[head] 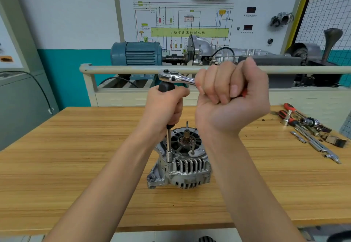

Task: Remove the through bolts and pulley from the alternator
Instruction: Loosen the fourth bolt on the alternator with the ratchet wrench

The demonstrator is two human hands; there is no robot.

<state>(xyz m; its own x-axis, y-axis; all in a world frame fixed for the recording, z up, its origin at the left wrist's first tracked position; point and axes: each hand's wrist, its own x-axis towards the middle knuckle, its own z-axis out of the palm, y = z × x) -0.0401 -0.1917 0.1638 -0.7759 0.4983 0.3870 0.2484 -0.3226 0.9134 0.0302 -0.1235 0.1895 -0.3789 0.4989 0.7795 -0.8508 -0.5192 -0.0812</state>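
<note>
1. Loosening a through bolt is the step in hand, as I judge it: the alternator (180,158) stands near the middle of the bench (76,156), shaft end up, with no pulley to be seen on the shaft (186,134).
2. The left hand (164,106) is wrapped round the black grip of the extension (168,141), which runs straight down to a socket (169,157) seated on the housing's left edge. Keep that column upright; any lean invites the socket to ride off the bolt head.
3. The right hand (230,97) is closed in a full fist round the ratchet (175,77) handle, whose head sits on top of the extension. Pull level, in one plane, so the force turns the bolt and does not tip the tall stack.
4. Nothing clamps the alternator, so it may spin or topple. Press down through the left hand while the right swings, and use short strokes.
5. Two other bolts (192,148) already stand proud of the housing. Once this one turns freely, finish it by fingers.
6. Spare tools (307,127) lie at the bench's right end, well apart from the work.
</note>
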